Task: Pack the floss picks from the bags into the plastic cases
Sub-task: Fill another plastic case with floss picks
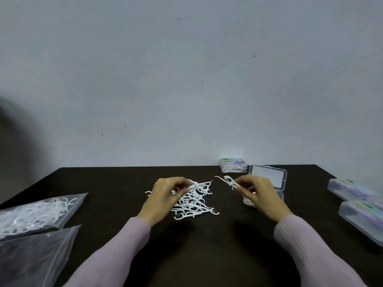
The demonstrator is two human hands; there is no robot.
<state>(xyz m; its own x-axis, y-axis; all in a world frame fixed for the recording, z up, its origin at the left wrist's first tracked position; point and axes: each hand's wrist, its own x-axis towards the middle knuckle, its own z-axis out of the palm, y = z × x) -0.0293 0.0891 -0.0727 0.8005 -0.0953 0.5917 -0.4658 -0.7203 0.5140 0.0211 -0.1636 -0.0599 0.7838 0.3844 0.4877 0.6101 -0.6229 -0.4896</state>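
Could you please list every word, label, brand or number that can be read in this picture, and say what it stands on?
None can be read.
Closed clear plastic case filled with white floss picks: pastel green-and-purple label, print blurred.
Two closed clear plastic cases at the right edge: pastel labels, blurred.
Open clear plastic case: no print visible.
Clear plastic bags: no print visible.

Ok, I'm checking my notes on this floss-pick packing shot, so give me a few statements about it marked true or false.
1. The right hand pinches a floss pick. True.
2. The loose pile of picks lies in front of the left hand. True.
3. The open case lies at the table's left edge. False: it is behind the right hand.
4. The bag of picks lies on the right. False: it is on the left.
5. Two closed cases lie on the right. True.
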